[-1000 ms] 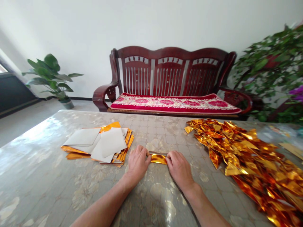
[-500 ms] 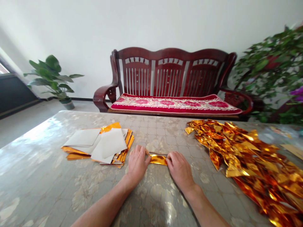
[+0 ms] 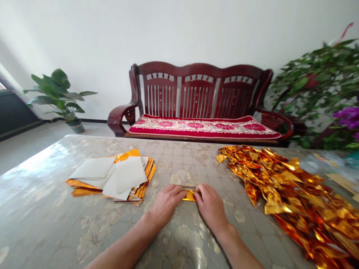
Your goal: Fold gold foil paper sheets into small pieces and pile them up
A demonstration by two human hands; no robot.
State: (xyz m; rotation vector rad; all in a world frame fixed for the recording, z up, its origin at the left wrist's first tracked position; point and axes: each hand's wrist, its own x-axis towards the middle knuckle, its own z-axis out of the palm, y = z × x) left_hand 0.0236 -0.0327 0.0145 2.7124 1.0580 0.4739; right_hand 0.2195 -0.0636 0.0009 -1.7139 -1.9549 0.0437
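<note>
A small folded piece of gold foil paper (image 3: pixel 189 195) lies on the table (image 3: pixel 42 209) between my hands. My left hand (image 3: pixel 167 203) pinches its left end with curled fingers. Its right end is pressed down by my right hand (image 3: pixel 211 206), fingers closed on it. Only a short strip of gold shows between the two hands. To the left lies a stack of flat gold sheets (image 3: pixel 112 177) with their white backs up. A big heap of folded gold foil pieces (image 3: pixel 291 190) spreads across the right side.
The table has a glossy patterned cover. Behind it stands a dark red wooden bench (image 3: pixel 196 101) with a red flowered cushion. A potted plant (image 3: pixel 57 97) stands at the far left, and leafy plants (image 3: pixel 322 89) stand at the far right. Some paper (image 3: pixel 340 182) lies at the table's right edge.
My hands have come closer together over the gold piece, so less of it shows. The view has shifted slightly down and to the right.
</note>
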